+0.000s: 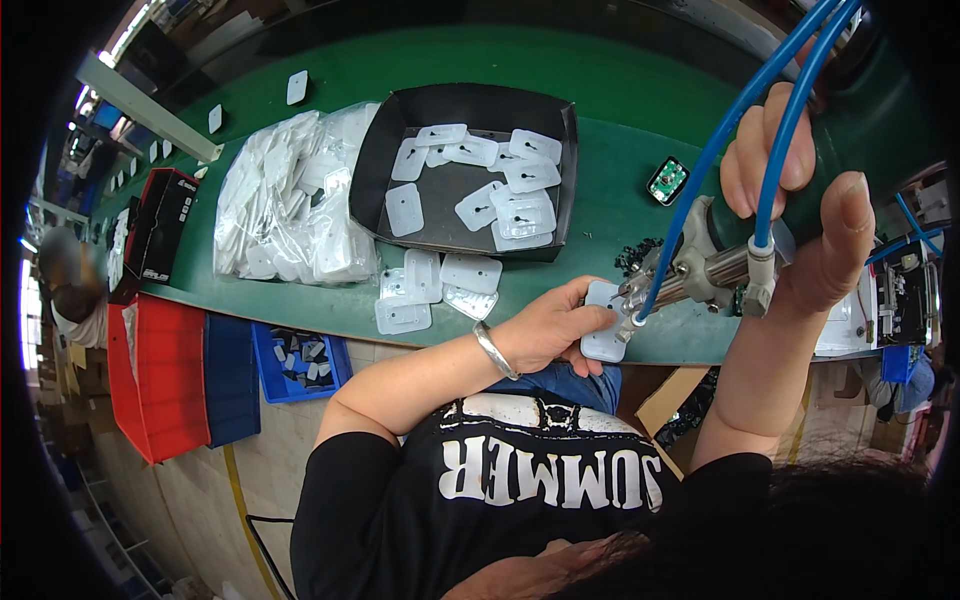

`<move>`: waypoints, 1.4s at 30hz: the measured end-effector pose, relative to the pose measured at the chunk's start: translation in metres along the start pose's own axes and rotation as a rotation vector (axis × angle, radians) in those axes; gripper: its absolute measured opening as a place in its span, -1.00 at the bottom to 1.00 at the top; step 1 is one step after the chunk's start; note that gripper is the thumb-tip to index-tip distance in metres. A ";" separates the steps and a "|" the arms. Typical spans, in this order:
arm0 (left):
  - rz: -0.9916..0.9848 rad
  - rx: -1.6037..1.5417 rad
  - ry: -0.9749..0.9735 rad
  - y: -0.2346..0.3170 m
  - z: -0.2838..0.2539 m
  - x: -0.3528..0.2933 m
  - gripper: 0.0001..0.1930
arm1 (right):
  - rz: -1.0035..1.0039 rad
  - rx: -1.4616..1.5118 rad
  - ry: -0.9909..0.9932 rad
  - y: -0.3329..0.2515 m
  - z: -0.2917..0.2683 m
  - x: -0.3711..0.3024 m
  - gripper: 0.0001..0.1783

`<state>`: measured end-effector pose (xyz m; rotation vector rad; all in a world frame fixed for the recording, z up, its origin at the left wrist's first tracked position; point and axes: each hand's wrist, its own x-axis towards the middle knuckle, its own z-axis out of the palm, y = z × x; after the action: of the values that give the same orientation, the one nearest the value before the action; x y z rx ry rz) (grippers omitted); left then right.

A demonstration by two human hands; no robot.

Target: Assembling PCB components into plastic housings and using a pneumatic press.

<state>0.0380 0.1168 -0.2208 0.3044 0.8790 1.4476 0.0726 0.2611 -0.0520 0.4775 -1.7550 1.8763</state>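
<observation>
My left hand point(556, 328) is closed on a white plastic cover point(603, 346), a flat rounded rectangle, at the near edge of the green bench. The metal tip of an air-driven screwdriver point(722, 270) meets or nearly meets the cover's upper face; exact contact is hard to tell. Wrapped round the dark body of that screwdriver is my right hand point(800, 190), thumb on one side and fingers on the other. Two blue air hoses point(705, 165) run up from the tool and partly hide the fingers. Small dark parts point(637, 256) lie in a pile just behind the tip.
A black tray point(410, 165) holds several white covers, with more loose covers point(423, 275) before it. Left of it lies a clear bag point(290, 200) full of covers. A green circuit board point(667, 182) sits at the right. Red point(160, 370) and blue bins stand below left.
</observation>
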 end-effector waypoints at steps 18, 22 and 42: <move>0.040 0.088 0.047 0.003 -0.001 0.000 -0.65 | 0.006 0.044 -0.080 0.006 -0.005 -0.001 -0.28; -0.031 0.113 0.187 -0.012 -0.018 -0.004 -0.64 | 0.014 0.130 0.086 -0.009 -0.011 -0.005 -0.34; 0.127 -0.151 0.101 -0.006 -0.006 0.009 -0.64 | 0.025 0.067 0.017 -0.010 -0.003 -0.019 -0.35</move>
<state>0.0371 0.1231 -0.2314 0.1780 0.8376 1.6500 0.0939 0.2620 -0.0554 0.4645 -1.6994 1.9560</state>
